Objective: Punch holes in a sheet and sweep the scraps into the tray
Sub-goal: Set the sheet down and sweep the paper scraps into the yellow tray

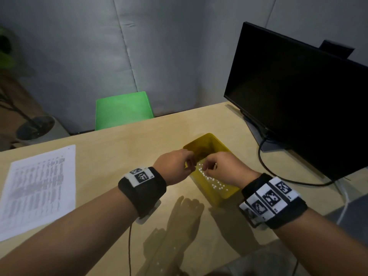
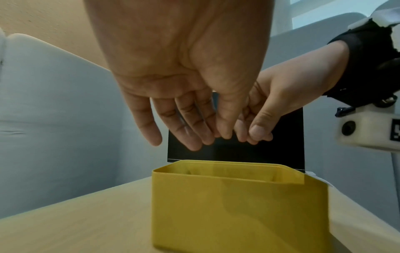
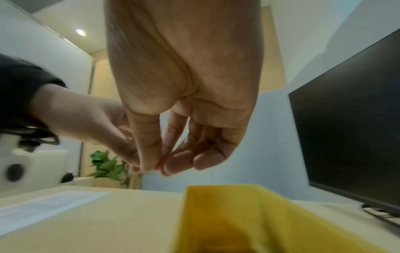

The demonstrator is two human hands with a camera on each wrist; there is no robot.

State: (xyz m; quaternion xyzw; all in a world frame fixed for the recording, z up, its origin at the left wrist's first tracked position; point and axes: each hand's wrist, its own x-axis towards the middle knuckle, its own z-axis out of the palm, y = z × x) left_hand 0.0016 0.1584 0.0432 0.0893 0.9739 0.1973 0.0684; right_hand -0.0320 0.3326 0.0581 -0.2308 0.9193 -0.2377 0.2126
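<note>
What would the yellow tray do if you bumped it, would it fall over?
The yellow tray looks like thin plastic with only small paper dots inside, so it is probably light and would likely slide on the smooth table. Its walls look tall for its base, so a bump near the rim might tip it.

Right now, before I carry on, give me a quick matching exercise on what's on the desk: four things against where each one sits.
Things:
1. Yellow plastic tray
2. Printed white paper sheet
3. Black flat monitor
4. Small white paper scraps

Places:
A. Flat on the desk's left side
B. Standing at the desk's right rear
C. Under both hands, mid-desk
D. Lying inside the tray

Pairs: 1-C, 2-A, 3-B, 4-D
</note>
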